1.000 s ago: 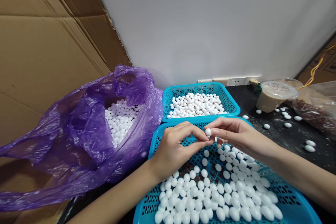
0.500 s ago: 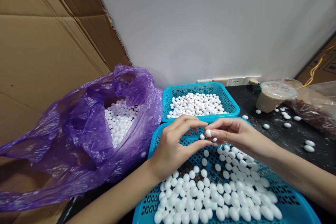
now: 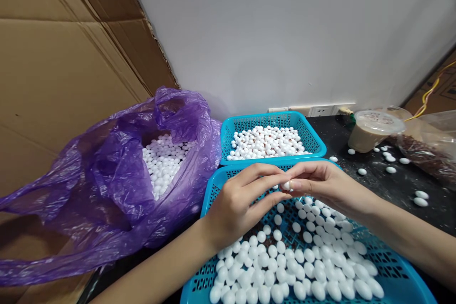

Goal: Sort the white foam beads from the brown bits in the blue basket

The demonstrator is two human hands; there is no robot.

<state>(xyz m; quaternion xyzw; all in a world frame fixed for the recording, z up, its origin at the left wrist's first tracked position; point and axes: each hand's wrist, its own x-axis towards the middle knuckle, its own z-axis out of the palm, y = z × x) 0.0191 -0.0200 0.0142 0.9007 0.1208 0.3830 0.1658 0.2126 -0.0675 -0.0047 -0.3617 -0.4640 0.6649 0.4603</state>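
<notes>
Above the large blue basket [image 3: 395, 266], both hands meet at the fingertips. My right hand [image 3: 320, 183] pinches a small white ball [image 3: 287, 185] between thumb and fingers. My left hand [image 3: 242, 197] has its fingertips closed up against the same ball from the left, partly hiding it. Many white egg-shaped balls lie in the large basket below, with brown crumbs among them. Behind the hands, a smaller blue basket [image 3: 313, 138] holds more white balls mixed with brown bits.
A purple plastic bag [image 3: 117, 171] of white balls stands at the left, before cardboard [image 3: 53, 66]. On the black table [image 3: 388, 199] at the right are loose white balls, a lidded cup [image 3: 370, 135] and a clear bag [image 3: 431, 147] of brown shreds. A wall stands behind.
The fingers of my left hand have closed in on the ball from a wider spread. My right hand's grip on it covers more of it, and the ball sits slightly lower and further right.
</notes>
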